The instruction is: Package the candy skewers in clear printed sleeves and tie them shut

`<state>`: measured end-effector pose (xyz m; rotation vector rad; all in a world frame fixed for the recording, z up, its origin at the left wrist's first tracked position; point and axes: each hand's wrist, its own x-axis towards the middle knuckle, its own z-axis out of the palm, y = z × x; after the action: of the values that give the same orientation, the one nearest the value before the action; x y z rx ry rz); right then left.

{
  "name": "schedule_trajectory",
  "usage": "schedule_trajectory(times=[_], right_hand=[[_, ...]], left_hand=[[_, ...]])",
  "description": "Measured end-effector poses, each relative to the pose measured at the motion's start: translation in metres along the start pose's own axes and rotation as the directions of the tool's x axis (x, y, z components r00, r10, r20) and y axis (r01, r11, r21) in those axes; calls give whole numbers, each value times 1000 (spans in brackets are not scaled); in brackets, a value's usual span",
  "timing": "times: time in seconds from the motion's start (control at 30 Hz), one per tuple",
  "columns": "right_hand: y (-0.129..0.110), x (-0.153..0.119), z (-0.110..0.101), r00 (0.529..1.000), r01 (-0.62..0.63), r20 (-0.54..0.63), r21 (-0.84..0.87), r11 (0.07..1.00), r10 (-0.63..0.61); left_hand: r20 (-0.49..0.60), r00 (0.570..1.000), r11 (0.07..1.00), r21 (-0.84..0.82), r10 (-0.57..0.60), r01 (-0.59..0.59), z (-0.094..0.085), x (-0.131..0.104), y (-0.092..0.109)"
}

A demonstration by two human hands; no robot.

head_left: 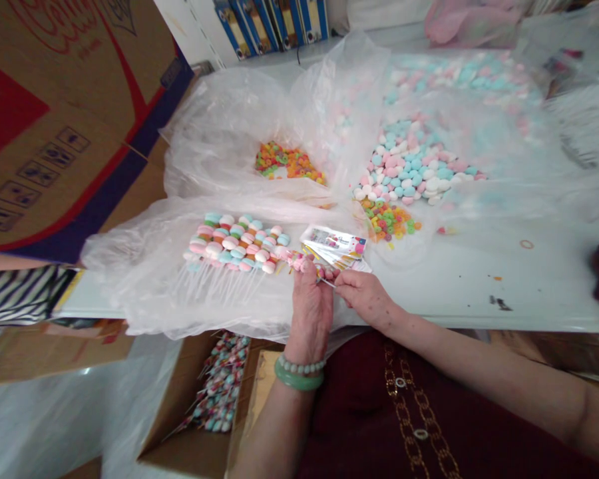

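Observation:
At the table's front edge, my left hand (312, 303) is closed around a small colourful candy piece (299, 261) with pink parts. Its exact shape is partly hidden by the fingers. My right hand (362, 293) pinches a thin white stick (328, 283) that runs toward the left fingers. Just behind the hands lie printed labels (334, 241) in a fanned stack. To the left, rows of candy skewers (237, 244) in pink, white and blue rest on clear plastic, their white sticks pointing toward me.
Ring candies (289, 163) and a heap of pastel candies (414, 166) lie on plastic sheeting (219, 113). A large carton (70, 120) stands at left. Below the table edge, an open box (180, 399) holds many candy skewers. Blue-and-yellow binders (274, 26) stand behind.

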<state>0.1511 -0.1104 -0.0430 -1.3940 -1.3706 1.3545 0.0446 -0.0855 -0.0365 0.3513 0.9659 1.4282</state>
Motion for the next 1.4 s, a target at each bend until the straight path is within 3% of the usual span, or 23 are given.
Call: schedule_trajectory(times=[0.1, 0.23, 0.33, 0.43, 0.5, 0.7, 0.83, 0.9, 0.93, 1.0, 1.07, 1.13, 1.2, 1.3, 1.4], right_hand=[[-5, 3, 5, 997, 54, -63, 39, 998, -51], [-4, 7, -2, 994, -30, -92, 264, 964, 56], [1, 6, -8, 991, -88, -69, 333, 939, 117], [4, 4, -10, 991, -101, -46, 347, 932, 124], [4, 2, -9, 993, -95, -38, 324, 941, 113], [4, 2, -8, 997, -41, -66, 140, 989, 51], [8, 0, -9, 995, 45, -84, -97, 994, -53], [8, -1, -10, 988, 114, -75, -255, 960, -138], [8, -2, -10, 984, 135, -70, -325, 936, -166], [7, -4, -10, 981, 138, -64, -434, 890, -184], [6, -4, -11, 984, 118, -58, -500, 858, -169], [5, -4, -12, 988, 97, -49, -535, 839, -145], [5, -3, -13, 992, 70, -53, -550, 832, -118], [7, -1, -13, 993, 37, -74, -517, 855, -87], [9, 1, -13, 994, 30, -87, -392, 920, -69]], left_hand=[[18, 1000, 1000, 16, 6, -6, 8, -6, -9], [97, 991, 987, 139, -94, 80, 3, -10, -9], [43, 993, 917, 382, 110, -119, -9, -9, -2], [48, 933, 760, 567, 356, -319, -16, -9, 4], [79, 918, 709, 610, 389, -353, -16, -10, 6], [97, 913, 671, 649, 396, -360, -18, -10, 11], [129, 902, 571, 734, 413, -367, -19, -10, 13], [191, 870, 426, 811, 456, -401, -20, -10, 13], [247, 844, 305, 854, 476, -421, -21, -9, 12], [396, 782, -14, 896, 482, -445, -24, -7, 10], [550, 715, -351, 832, 431, -429, -29, -5, 7], [658, 662, -570, 717, 360, -402, -33, -2, 6], [722, 619, -673, 626, 309, -394, -36, -1, 5], [762, 587, -732, 561, 274, -386, -35, -3, 5], [716, 625, -750, 588, 310, -302, -31, -6, 4]])
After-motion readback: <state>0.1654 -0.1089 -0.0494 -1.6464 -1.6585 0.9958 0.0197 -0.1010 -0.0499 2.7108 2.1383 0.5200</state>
